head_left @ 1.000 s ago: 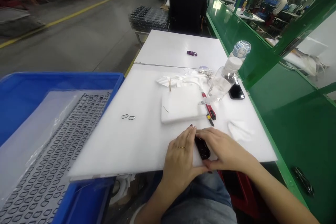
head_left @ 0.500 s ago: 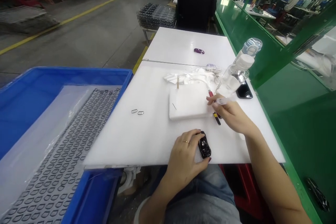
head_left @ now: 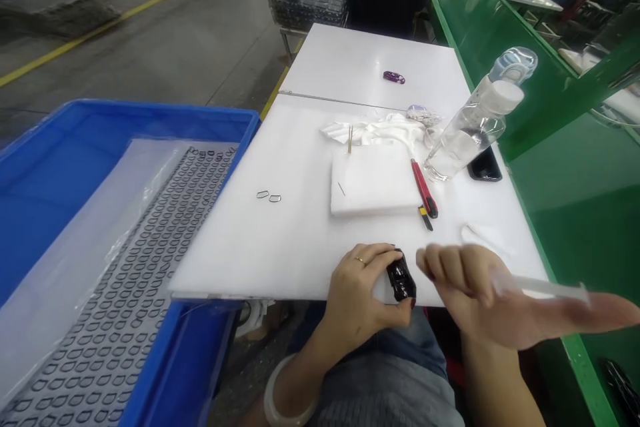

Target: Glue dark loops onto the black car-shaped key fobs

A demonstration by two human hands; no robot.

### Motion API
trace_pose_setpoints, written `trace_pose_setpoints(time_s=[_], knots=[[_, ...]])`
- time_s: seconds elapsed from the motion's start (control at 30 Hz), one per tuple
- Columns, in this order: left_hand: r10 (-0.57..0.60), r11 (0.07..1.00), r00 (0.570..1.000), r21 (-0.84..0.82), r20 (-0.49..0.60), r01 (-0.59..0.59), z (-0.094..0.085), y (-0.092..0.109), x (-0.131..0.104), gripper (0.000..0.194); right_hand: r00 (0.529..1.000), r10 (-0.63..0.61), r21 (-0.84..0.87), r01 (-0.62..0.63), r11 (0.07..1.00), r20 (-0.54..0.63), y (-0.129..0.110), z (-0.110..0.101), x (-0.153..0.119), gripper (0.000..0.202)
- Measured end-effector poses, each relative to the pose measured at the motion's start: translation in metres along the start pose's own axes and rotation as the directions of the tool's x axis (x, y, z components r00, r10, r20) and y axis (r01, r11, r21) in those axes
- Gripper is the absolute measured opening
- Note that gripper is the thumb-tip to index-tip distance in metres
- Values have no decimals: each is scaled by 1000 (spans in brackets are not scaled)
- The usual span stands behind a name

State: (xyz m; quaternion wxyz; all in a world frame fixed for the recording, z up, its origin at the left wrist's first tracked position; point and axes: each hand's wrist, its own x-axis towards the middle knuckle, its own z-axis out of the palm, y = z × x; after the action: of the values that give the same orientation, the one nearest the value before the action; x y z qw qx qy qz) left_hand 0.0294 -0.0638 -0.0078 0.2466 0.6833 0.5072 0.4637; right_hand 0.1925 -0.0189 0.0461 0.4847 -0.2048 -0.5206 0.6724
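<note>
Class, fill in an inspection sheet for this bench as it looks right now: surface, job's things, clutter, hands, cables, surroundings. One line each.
Surface: white table board, a second white board butted behind it.
Job's things: small glossy black part at the near edge; thin clear stick-like tool, blurred.
Clutter: white foam pad, red utility knife, water bottle, black phone, white cloth, two small metal rings, purple item.
Hands: left hand grips the black part; right hand holds the clear tool beside it.
Cables: nothing seen.
Surroundings: blue bin with a sheet of ring parts on the left; a person in black sits beyond; green rail on the right.
</note>
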Motion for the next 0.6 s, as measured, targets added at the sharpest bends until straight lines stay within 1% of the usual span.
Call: trace_pose_setpoints(time_s=[0.07,0.1,0.2,0.3,0.6], knots=[[-17,1000,1000,-10,-21,17,1,1,2,52,998,-24,155,14,988,61,-3,4,-4,63],[-23,1000,999,-13,-25,22,1,1,2,51,997,-28,215,13,977,66,-2,6,-5,65],[-23,1000,999,-15,-22,23,0,1,3,52,1000,-7,305,-1,953,25,8,7,-4,67],[-16,1000,1000,-14,-22,16,0,1,3,51,1000,2,316,-6,949,14,15,7,-2,68],[-11,1000,1000,-13,-14,11,0,2,3,52,998,-17,294,-2,956,60,15,7,-3,68]])
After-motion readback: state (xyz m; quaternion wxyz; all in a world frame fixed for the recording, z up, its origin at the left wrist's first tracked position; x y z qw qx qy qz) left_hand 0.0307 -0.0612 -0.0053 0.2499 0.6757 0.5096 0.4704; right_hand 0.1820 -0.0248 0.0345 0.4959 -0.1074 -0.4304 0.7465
